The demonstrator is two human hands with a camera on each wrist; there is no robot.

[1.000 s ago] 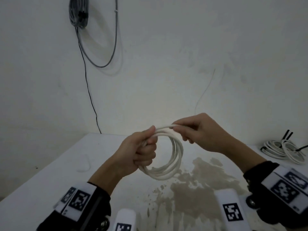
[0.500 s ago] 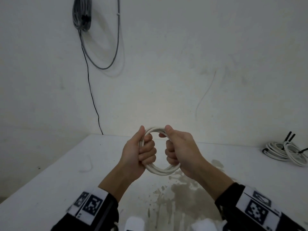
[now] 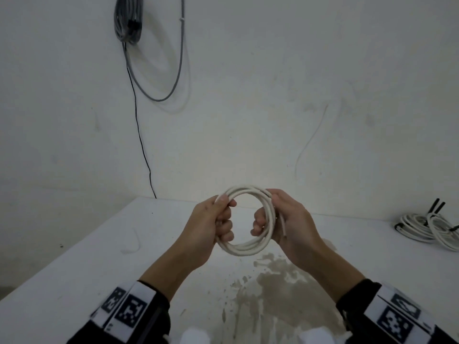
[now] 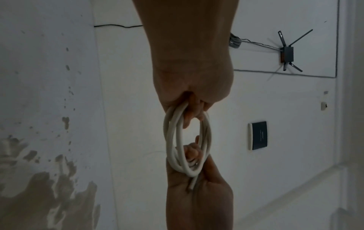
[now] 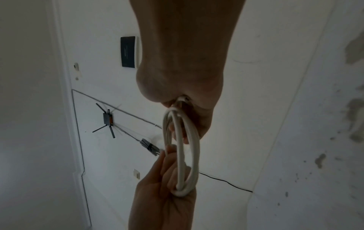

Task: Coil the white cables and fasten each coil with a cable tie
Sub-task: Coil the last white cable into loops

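Both hands are now gripping the white cable coil (image 3: 248, 219), left hand (image 3: 211, 227) and right hand (image 3: 288, 224) moved apart on opposite sides, above the table (image 3: 74, 269); it is looking ready for tying.

Two hands (image 3: 206, 229) (image 3: 290, 224) — one held coil (image 3: 248, 247) — two coils (image 3: 417, 225) (image 3: 444, 232) on table.

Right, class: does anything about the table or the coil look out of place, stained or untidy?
Yes. A brown stain with splatter marks spreads over the white table below the hands. On the white cable coil, one loose end sticks out against the right hand rather than lying with the loops.
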